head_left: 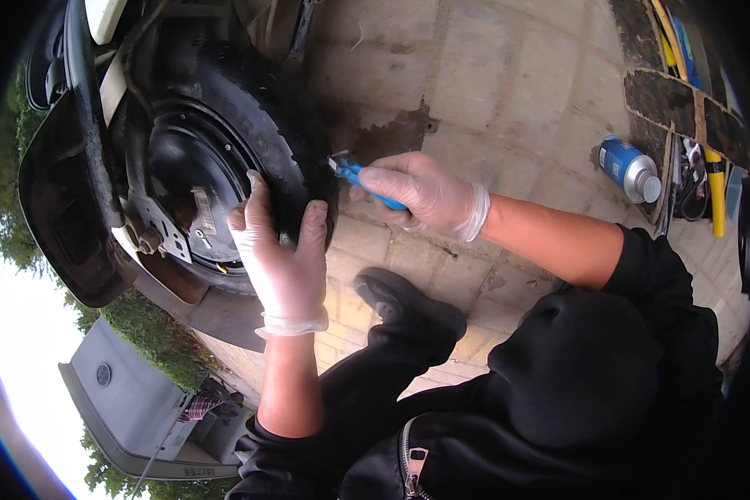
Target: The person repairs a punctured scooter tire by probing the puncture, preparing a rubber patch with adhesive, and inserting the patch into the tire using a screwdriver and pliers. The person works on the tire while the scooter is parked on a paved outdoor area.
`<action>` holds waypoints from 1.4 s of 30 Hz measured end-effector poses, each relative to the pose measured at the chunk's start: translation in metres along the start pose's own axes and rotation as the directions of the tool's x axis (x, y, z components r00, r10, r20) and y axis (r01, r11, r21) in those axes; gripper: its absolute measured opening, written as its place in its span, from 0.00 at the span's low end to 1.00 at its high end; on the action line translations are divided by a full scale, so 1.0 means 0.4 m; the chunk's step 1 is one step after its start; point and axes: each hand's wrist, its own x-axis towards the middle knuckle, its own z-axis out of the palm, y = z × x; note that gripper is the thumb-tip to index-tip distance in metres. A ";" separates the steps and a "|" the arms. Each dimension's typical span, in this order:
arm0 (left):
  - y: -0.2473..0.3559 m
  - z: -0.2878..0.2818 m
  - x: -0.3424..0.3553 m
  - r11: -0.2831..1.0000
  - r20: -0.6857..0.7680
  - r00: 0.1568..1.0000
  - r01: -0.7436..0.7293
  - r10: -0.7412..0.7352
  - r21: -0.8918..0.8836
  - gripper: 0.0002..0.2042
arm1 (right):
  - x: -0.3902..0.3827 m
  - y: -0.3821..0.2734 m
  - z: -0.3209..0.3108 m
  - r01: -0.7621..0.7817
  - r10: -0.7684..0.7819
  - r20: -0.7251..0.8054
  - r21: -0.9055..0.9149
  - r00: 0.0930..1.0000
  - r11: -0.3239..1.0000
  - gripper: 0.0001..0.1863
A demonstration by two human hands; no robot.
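A black tyre (254,125) on a dark hub wheel (193,171) fills the upper left, mounted in a vehicle's frame. My left hand (279,262), in a clear thin glove, rests against the wheel's side with its fingers spread and nothing gripped. In my gloved right hand (429,193) is a blue-handled tool (349,171) with a short metal head. That head is at the outer tread of the tyre; whether it touches the rubber I cannot tell. Part of the handle is hidden by my fingers.
A blue can with a metal top (629,169) lies on the paving at the right. Beside it is a divided tool box (660,98) holding several tools, one a yellow-handled tool (715,200). My black shoe (408,304) stands below the tyre. A dark stain (396,133) marks the paving.
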 end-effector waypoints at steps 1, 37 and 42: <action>0.001 -0.002 0.001 1.000 0.010 1.000 -0.007 0.007 0.020 0.34 | -0.003 -0.014 -0.003 0.035 -0.040 -0.043 -0.113 0.998 0.993 0.22; 0.024 0.004 -0.013 0.980 0.038 0.999 -0.038 0.031 0.195 0.37 | -0.041 -0.025 0.043 -0.003 -0.173 -0.189 -0.684 0.967 0.729 0.15; 0.032 -0.002 -0.006 0.984 0.056 0.998 -0.028 0.019 0.177 0.37 | -0.024 0.017 0.096 -0.037 -0.026 -0.219 -0.279 0.975 0.959 0.17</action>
